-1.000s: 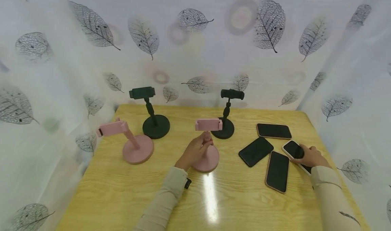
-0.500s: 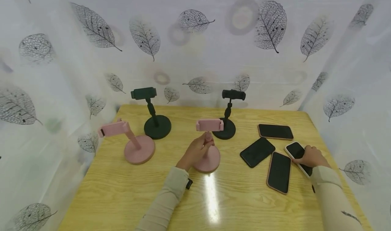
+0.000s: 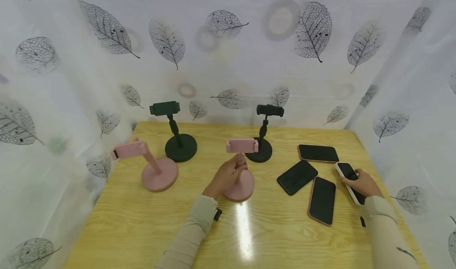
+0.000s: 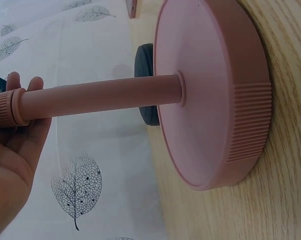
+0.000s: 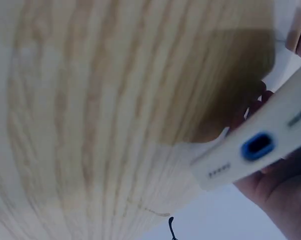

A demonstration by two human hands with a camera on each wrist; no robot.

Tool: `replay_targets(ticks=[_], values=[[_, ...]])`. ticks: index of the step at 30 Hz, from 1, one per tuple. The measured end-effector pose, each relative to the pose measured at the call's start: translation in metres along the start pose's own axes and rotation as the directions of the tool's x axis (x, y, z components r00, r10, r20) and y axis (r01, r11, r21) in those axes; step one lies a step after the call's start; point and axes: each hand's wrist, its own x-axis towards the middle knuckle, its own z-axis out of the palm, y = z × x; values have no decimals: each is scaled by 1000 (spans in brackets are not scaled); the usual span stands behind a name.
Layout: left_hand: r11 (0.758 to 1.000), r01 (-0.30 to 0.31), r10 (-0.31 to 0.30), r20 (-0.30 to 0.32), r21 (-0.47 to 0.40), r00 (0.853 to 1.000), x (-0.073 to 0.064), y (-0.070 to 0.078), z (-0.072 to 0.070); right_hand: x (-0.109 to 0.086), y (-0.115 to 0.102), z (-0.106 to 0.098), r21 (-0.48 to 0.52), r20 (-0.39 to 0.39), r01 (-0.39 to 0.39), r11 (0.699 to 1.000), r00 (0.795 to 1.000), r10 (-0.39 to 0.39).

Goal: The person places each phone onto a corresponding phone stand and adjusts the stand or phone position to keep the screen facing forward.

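Holds pink stand (image 3: 244, 185) upright near worktop (image 3: 281, 233) centre in curled fingers of left hand (image 3: 225, 177): matte, with round, partly ribbed base (image 4: 215, 90), clamp (image 3: 242, 145) atop. At three o'clock from it, grips white-cased, black-screened phone (image 3: 346, 171) in fingers of right hand (image 3: 364, 183).

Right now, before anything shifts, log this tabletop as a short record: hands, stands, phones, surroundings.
Left hand: grips the stem of the middle pink stand
Right hand: holds the white-edged phone
Other stands: left pink stand; dark green stand and black stand at the back
Other phones: three, lying flat: far phone, all-black phone, near phone
Surface: wood-grain table
Backdrop: pale leaf-print sheet
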Motion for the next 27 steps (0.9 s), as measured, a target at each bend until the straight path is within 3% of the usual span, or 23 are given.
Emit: replay_targets(ticks=[5, 14, 18, 22, 25, 27], values=[[1000, 7, -7, 6, -1, 1000, 2, 0, 0, 0, -1, -14, 62, 98, -51, 997, 994, 45], [1000, 18, -18, 11, -9, 1000, 4, 0, -1, -8, -5, -27, 224, 225, -46, 974, 974, -6], [999, 29, -29, 6, -13, 1000, 4, 0, -1, -16, -19, -23, 313, 166, -21, 949, 986, -33], [1000, 26, -26, 6, -12, 1000, 4, -1, -1, -32, -49, -25, 333, 52, 19, 943, 998, -39], [1000, 16, -16, 8, -6, 1000, 5, -3, -1, -45, -83, -30, 343, -94, 72, 937, 995, -42], [1000, 10, -10, 9, 0, 1000, 4, -3, -1, -55, -109, -34, 354, -209, 126, 927, 977, -53]])
